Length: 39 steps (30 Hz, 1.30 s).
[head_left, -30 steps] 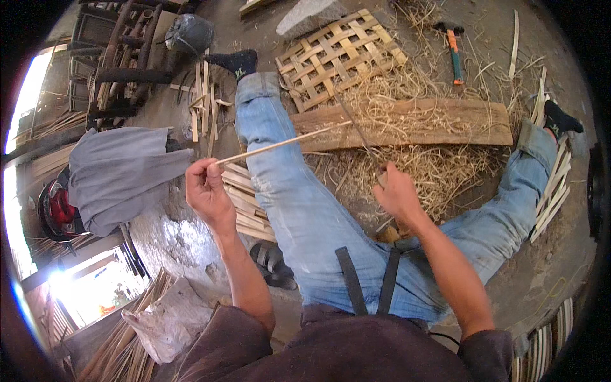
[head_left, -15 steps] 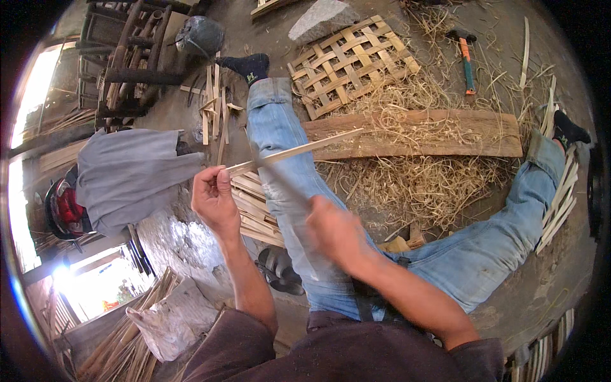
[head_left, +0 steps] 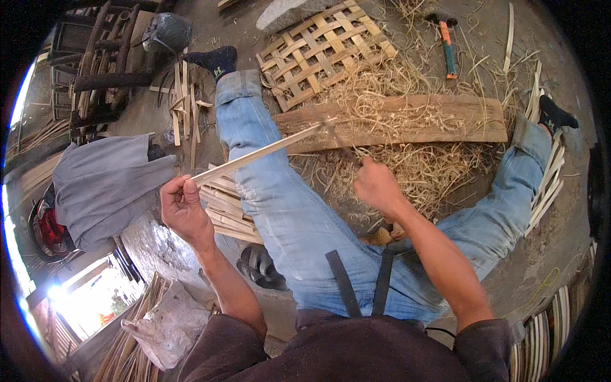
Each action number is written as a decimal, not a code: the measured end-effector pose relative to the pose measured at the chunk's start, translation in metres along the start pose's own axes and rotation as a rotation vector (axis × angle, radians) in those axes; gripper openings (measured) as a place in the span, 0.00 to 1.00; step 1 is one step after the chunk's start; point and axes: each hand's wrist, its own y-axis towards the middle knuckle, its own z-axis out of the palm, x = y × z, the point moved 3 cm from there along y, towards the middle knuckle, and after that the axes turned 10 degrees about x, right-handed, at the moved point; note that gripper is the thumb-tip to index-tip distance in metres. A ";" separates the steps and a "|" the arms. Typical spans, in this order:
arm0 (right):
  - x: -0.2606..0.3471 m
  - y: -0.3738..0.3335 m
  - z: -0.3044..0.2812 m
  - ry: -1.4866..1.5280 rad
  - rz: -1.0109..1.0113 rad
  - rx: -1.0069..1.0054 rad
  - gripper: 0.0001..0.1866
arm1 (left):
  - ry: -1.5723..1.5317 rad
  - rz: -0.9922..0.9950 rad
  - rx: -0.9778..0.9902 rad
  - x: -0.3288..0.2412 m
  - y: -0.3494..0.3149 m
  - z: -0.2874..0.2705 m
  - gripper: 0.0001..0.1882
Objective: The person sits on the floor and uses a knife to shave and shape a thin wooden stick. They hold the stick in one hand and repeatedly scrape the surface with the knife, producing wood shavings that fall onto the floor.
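My left hand (head_left: 184, 207) pinches the near end of a long pale bamboo strip (head_left: 267, 149). The strip slants up and to the right across my left thigh, and its tip lies over a wooden plank (head_left: 445, 124). My right hand (head_left: 379, 186) is a closed fist between my knees, above a heap of curly bamboo shavings (head_left: 439, 169). A short dark knife (head_left: 363, 163) pokes from the top of the fist; most of it is hidden. The two hands are apart, and the knife does not touch the strip.
A woven bamboo mat (head_left: 324, 48) and an orange-handled hammer (head_left: 447, 48) lie beyond the plank. Cut strips are stacked beside my left leg (head_left: 223, 210) and by my right shin (head_left: 547, 184). A grey cloth (head_left: 108, 184), dark sandals (head_left: 261, 267) and a white bag (head_left: 165, 325) lie to my left.
My right hand swung left and down toward my lap, then came back up to the right over the shavings. My left hand kept its hold on the strip and barely moved.
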 end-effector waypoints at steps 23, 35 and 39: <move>0.143 -0.042 0.051 0.285 -0.344 -0.065 0.14 | -0.123 -0.103 -0.069 -0.023 0.011 0.017 0.08; 0.117 -0.033 0.029 0.176 -0.190 0.035 0.15 | -0.105 -0.155 -0.064 -0.009 -0.001 0.006 0.09; 0.079 -0.007 0.039 0.183 -0.073 0.027 0.15 | -0.078 -0.125 -0.068 -0.013 0.003 0.013 0.09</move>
